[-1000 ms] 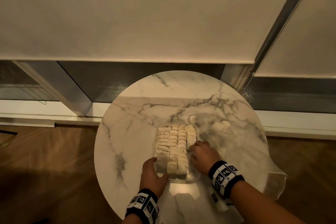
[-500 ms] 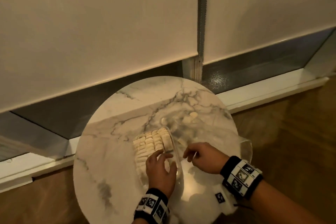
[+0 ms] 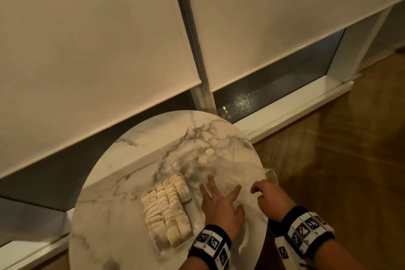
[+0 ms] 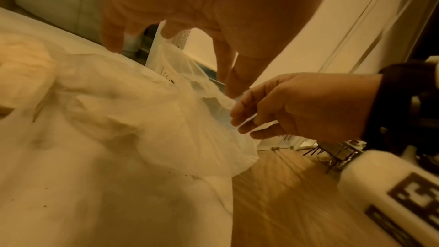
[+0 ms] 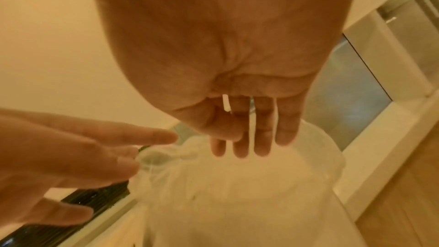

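Note:
A clear tray of pale food pieces [image 3: 167,208] packed in rows sits on a round marble table [image 3: 122,182]. Right of it a thin clear plastic film [image 3: 232,173] lies crumpled on the tabletop and hangs over the right edge. My left hand [image 3: 221,206] lies on the film with its fingers straight and spread. My right hand [image 3: 267,195] is at the table's right edge. In the left wrist view the right hand [image 4: 285,108] pinches the edge of the film [image 4: 166,119] between thumb and fingers. The right wrist view shows the left hand [image 5: 95,147] spread beside the film [image 5: 237,185].
Two loose pale pieces [image 3: 207,154] lie on the far right part of the table. Behind the table are drawn roller blinds [image 3: 87,50], a low white window sill [image 3: 295,112] and dark glass. Wooden floor [image 3: 350,160] surrounds the table on the right.
My left hand left the tray's near end and moved right onto the plastic film, fingers spread. My right hand moved right to the table edge. The head view swung and tilted.

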A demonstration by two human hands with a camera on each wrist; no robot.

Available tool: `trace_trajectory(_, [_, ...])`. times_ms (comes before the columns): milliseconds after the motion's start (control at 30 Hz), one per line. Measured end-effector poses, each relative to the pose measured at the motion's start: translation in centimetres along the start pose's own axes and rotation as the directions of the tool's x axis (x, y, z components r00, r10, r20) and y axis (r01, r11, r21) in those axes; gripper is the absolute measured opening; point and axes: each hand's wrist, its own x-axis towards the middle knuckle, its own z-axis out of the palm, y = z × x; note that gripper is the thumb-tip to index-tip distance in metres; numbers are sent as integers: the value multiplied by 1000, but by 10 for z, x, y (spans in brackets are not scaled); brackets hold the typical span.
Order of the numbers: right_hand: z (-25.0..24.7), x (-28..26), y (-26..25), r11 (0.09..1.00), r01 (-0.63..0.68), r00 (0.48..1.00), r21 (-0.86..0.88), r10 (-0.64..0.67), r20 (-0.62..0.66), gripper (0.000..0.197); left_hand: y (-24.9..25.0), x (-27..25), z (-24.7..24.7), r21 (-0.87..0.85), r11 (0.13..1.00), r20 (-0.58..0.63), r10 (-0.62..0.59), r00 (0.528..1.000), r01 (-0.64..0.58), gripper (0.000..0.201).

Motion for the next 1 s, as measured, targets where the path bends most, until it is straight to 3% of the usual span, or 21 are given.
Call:
trace_trajectory(100, [21, 2, 0, 995, 77, 996, 55, -80, 49, 49, -4, 9, 0, 35, 995, 23, -92, 995, 91, 61])
trace_trajectory(233, [49, 5, -1, 999, 40, 974, 5, -40, 223, 42, -17, 15, 1, -114, 987, -61, -121, 991, 114, 62])
trace_trajectory(333, [59, 9, 0, 998, 59, 954, -38, -45, 296, 39, -27, 10, 2, -268, 961, -201, -125, 972, 68, 49])
trace_trajectory(467, [58, 26, -12, 992, 43, 971, 122, -70, 228, 29, -41, 1, 1, -309, 950, -382, -86, 920, -40, 21])
trace_trajectory(500, [55, 30, -19, 991, 95, 970, 99, -114, 213, 27, -44, -1, 1, -304, 951, -399, -65, 915, -65, 16])
trace_trajectory(567, [47, 38, -37, 984, 93, 972, 152, -123, 201, 26, -49, -5, -2, -287, 951, -411, -12, 912, -117, 22])
trace_trajectory(600, [45, 46, -48, 964, -12, 967, 267, -57, 249, 31, -50, -7, -4, -267, 954, -407, 17, 913, -137, 27])
trace_trajectory(633, [48, 53, -54, 970, -2, 953, 242, -71, 295, 36, -51, -9, -6, -245, 958, -395, 42, 918, -149, 33])
trace_trajectory(700, [46, 72, -63, 999, 53, 954, 5, -53, 296, 38, -52, -15, -10, -226, 962, -356, 64, 932, -152, 48])
trace_trajectory(733, [43, 76, -72, 1000, 28, 947, 8, -29, 320, 34, -53, -19, -12, -227, 962, -337, 68, 939, -151, 55])
trace_trajectory(767, [49, 90, -69, 998, 64, 937, 4, -61, 343, 26, -52, -22, -15, -225, 962, -327, 76, 942, -156, 60])
trace_trajectory(833, [71, 125, -58, 941, 258, 898, -219, -150, 413, 17, -54, -27, -22, -220, 960, -324, 94, 941, -172, 65])
trace_trajectory(867, [89, 153, -42, 919, 268, 907, -288, -139, 398, 19, -54, -28, -27, -223, 958, -324, 99, 941, -178, 66])
trace_trajectory(933, [103, 163, -49, 941, 197, 925, -274, -86, 369, 33, -57, -30, -38, -250, 953, -336, 82, 938, -173, 67])
trace_trajectory(1000, [105, 158, -68, 931, 232, 927, -282, -123, 355, 39, -61, -32, -51, -277, 946, -377, 54, 925, -168, 67])
